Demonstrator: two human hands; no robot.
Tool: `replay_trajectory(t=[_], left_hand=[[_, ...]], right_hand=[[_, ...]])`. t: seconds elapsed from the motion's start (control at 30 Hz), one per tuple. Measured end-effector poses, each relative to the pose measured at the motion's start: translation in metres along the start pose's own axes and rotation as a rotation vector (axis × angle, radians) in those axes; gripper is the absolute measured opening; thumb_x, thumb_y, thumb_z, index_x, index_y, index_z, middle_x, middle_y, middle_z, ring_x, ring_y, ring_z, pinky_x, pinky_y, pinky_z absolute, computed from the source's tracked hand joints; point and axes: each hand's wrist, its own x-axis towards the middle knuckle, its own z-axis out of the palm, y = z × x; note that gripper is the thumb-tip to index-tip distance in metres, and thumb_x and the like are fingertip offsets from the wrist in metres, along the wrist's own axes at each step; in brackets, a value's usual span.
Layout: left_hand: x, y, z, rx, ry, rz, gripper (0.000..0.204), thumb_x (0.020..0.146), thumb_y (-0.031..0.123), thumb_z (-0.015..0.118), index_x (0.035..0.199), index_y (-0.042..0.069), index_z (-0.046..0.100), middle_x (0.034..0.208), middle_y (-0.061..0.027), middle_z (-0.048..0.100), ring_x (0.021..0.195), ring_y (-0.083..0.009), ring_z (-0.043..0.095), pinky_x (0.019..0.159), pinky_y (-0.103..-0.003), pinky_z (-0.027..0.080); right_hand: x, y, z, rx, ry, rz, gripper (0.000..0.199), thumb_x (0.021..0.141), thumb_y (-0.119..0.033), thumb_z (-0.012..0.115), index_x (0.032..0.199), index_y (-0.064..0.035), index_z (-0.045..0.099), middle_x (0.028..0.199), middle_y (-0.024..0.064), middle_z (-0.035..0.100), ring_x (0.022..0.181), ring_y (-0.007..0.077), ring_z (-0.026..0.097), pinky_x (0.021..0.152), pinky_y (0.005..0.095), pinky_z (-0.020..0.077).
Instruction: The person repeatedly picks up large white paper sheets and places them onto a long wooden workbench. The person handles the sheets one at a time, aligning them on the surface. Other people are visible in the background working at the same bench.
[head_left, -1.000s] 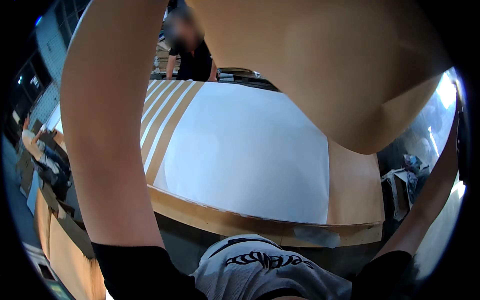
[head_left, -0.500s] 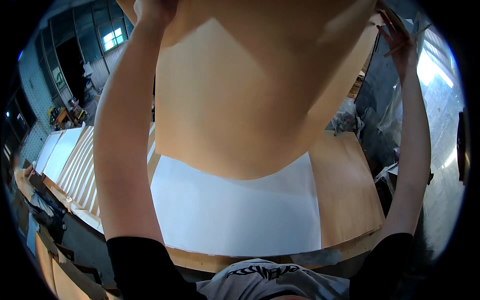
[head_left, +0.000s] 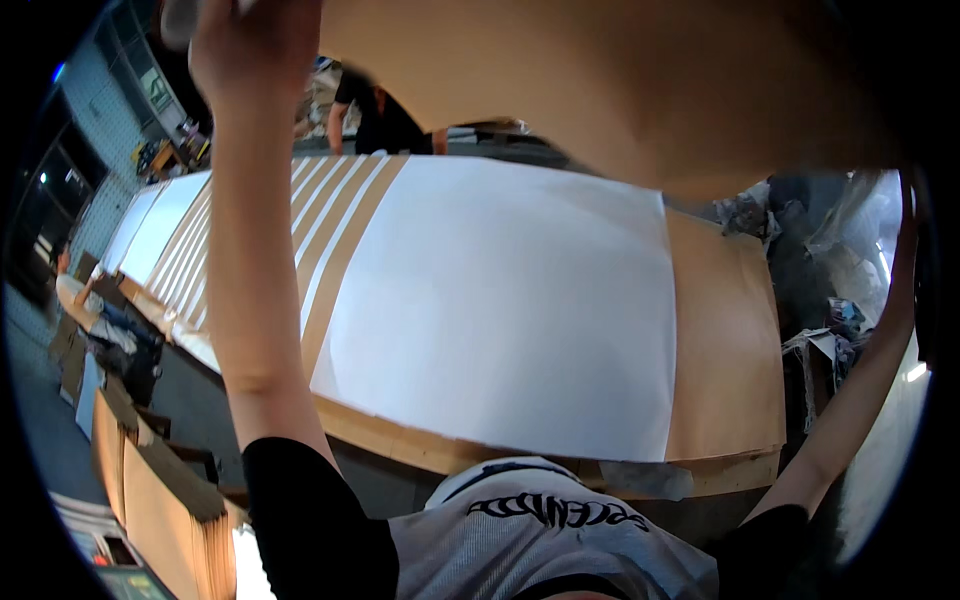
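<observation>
My left hand [head_left: 258,45] is raised at the top of the view, closed on the left edge of a large brown paperboard sheet [head_left: 600,90]. The sheet hangs in the air, bent and smeared by motion. My right forearm [head_left: 860,370] reaches up at the far right; the right hand itself does not show. Below the lifted sheet, a wide white sheet [head_left: 510,310] lies on a long table, apart from it. Brown board [head_left: 725,340] shows along the white sheet's right side.
Several white strips [head_left: 325,215] lie over brown board to the left. A co-worker in black [head_left: 385,120] stands across the table; another person [head_left: 90,300] is at far left. Stacked brown boards [head_left: 160,510] stand at lower left. Crumpled clear plastic [head_left: 855,225] is at right.
The brown sheet has swung up and to the right, uncovering the white sheet and strips below. My right arm has moved outward, its hand leaving sight. The view has shifted too.
</observation>
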Motion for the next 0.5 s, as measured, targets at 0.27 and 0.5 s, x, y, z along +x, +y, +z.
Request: replay_trajectory(t=[0.27,0.5], left_hand=[[-0.298,0.038,-0.189,0.091,0.514,-0.755,0.052,0.082,0.022,0.052,0.125,0.001,0.031,0.125,-0.0065,0.039,0.118,-0.0204,0.033,0.100,-0.035,0.022],[-0.451,-0.001,-0.264,0.272,0.843,-0.998,0.044,0.076,0.011,0.058,0.115,-0.002,0.042,0.112,-0.0077,0.049,0.106,-0.0199,0.044,0.091,-0.031,0.032]], right_hand=[[-0.387,0.010,-0.032,-0.281,0.157,0.837,0.042,0.085,-0.027,0.049,0.112,0.0051,0.043,0.108,0.0093,0.048,0.089,0.0161,0.049,0.078,0.0287,0.0405],[-0.537,0.058,-0.063,-0.019,0.438,1.277,0.035,0.082,-0.031,0.053,0.111,-0.0120,0.044,0.101,0.0052,0.047,0.088,0.0208,0.049,0.076,0.0349,0.0416]])
